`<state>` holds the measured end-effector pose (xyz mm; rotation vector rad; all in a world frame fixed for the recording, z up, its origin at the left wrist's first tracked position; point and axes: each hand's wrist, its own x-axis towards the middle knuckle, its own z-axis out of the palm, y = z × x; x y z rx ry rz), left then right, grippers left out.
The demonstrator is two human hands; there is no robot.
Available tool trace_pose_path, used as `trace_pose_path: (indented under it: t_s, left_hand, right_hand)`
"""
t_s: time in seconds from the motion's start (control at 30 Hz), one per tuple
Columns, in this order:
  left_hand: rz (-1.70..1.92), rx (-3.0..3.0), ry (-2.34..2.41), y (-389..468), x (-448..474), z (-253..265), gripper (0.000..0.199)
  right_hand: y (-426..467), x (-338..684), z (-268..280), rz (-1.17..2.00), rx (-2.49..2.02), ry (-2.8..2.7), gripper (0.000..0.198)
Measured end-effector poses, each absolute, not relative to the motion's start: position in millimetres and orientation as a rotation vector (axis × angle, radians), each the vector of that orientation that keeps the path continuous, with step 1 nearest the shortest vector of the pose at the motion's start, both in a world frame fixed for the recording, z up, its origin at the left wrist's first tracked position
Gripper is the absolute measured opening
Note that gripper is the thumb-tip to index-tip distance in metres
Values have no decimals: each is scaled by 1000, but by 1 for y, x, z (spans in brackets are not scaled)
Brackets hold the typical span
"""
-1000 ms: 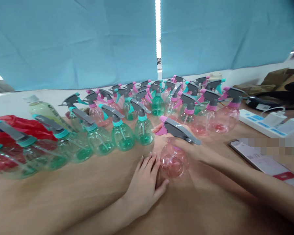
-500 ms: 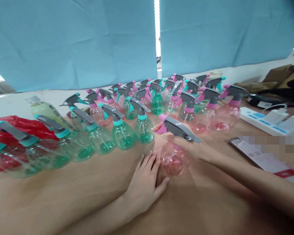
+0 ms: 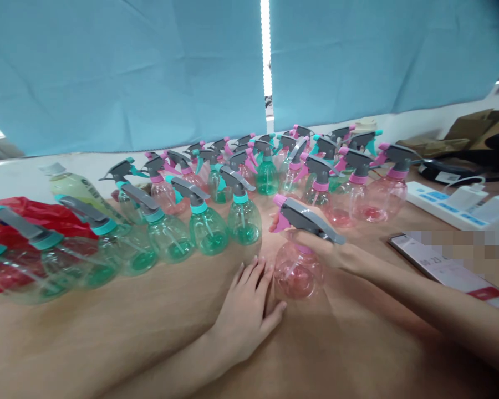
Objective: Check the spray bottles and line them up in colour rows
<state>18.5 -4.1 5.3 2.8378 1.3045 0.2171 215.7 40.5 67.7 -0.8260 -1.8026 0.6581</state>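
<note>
A pink see-through spray bottle [image 3: 298, 275] with a grey and pink trigger head stands upright before me. My right hand [image 3: 322, 244] is wrapped round its neck, just under the trigger head, with fingertips showing by the pink trigger. Part of the palm is hidden behind the head. My left hand [image 3: 249, 307] lies flat on the wooden table, fingers stretched, just left of the pink bottle. Nothing is in it. Beyond it stands a green spray bottle [image 3: 244, 221] with a turquoise collar, beside another green spray bottle [image 3: 208, 231].
More pink and green spray bottles [image 3: 267, 176] crowd the back of the table [image 3: 149, 327]. A red plastic bag [image 3: 29, 216] and a drink bottle [image 3: 77, 188] are at the left. At the right lie a phone [image 3: 432, 263], a white power strip [image 3: 436, 202] and a black coiled cable [image 3: 441, 172].
My right hand and the pink spray bottle have shifted slightly right. The fingers at the trigger have moved a little. My left hand stays in place on the table.
</note>
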Motion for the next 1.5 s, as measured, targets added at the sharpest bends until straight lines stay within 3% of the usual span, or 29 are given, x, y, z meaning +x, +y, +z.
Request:
trace_pose_path:
  t_s: [0.2, 0.33, 1.5]
  left_hand:
    - [216, 2870, 1305, -4, 18, 3, 51]
    - [261, 2865, 1293, -4, 17, 2, 49]
    - [223, 2826, 1295, -3, 19, 8, 48]
  right_hand:
    - [37, 214, 74, 700, -776, -1780, 3]
    - [36, 215, 75, 747, -778, -1795, 10]
    - [44, 212, 71, 836, -740, -1749, 10]
